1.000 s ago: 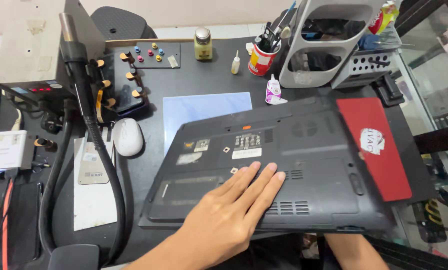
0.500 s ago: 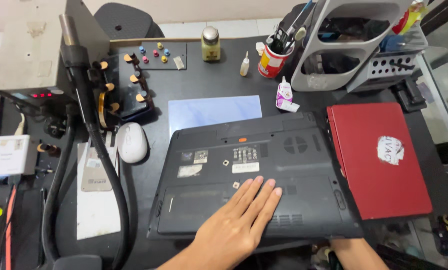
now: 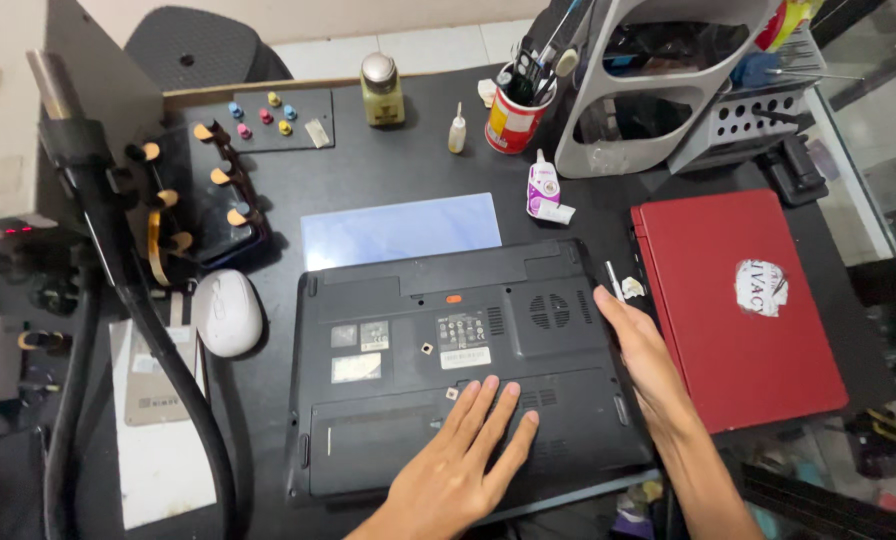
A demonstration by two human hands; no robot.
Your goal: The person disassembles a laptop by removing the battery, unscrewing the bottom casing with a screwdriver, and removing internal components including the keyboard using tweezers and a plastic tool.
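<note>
Both hands (image 3: 463, 455) flat on upturned black laptop (image 3: 448, 340), red laptop (image 3: 738, 300) alongside.

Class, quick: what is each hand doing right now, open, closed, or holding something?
Left hand: open, flat, palm down on the black laptop's underside.
Right hand: open, fingers along the black laptop's right edge, gripping nothing that shows.

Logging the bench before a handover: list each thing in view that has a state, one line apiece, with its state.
black laptop: closed, upside down, base panel on.
red laptop: closed, flat beside the black one.
left hand: flat, palm down on the black laptop.
right hand: resting along the black laptop's right edge.
white mouse: lying upright on the mat.
glue bottle: standing, capped.
red cup: upright, full of tools.
</note>
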